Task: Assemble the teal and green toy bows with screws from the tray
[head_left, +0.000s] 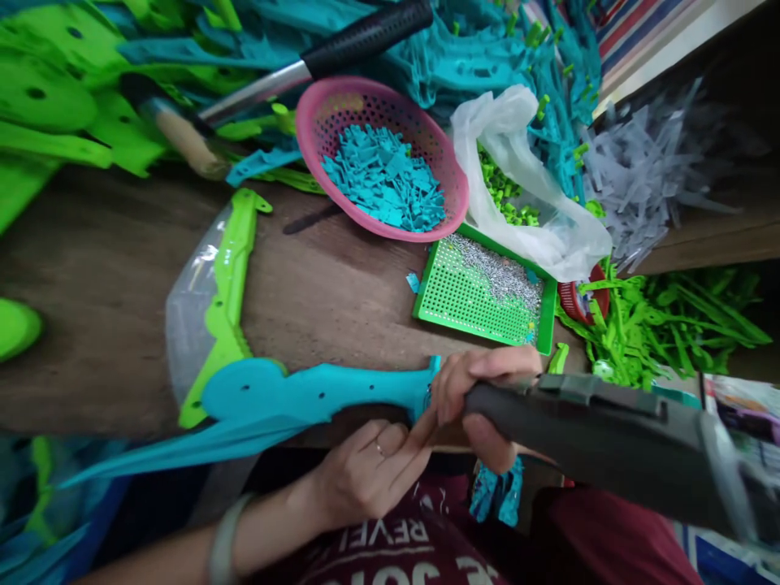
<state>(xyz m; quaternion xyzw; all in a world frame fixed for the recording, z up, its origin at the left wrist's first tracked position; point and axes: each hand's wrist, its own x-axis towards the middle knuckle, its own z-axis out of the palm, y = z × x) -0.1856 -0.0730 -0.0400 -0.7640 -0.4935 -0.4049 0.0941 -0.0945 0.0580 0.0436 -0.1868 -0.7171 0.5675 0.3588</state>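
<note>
My left hand (pixel 371 471), with a ring on one finger, is closed, its fingertips at the right end of a long turquoise plastic toy part (pixel 341 394). The part lies sideways along the table's near edge, and its thin tail runs to the lower left. My right hand (pixel 457 382) is closed around the front of a dark grey electric screwdriver (pixel 585 431), against the same end of the part. My fingers hide the tool's tip. A lime-green curved part (pixel 228 292) with a clear plastic sheet (pixel 195 301) lies behind the turquoise part.
A pink colander (pixel 310 154) holds small turquoise pieces, beside a white plastic bag (pixel 475 179) of green pieces. A green perforated tray (pixel 426 292) holds small silvery bits. A black-handled hammer (pixel 366 36) lies at the back. Turquoise parts (pixel 475 61) and lime-green parts (pixel 54 81) are heaped behind.
</note>
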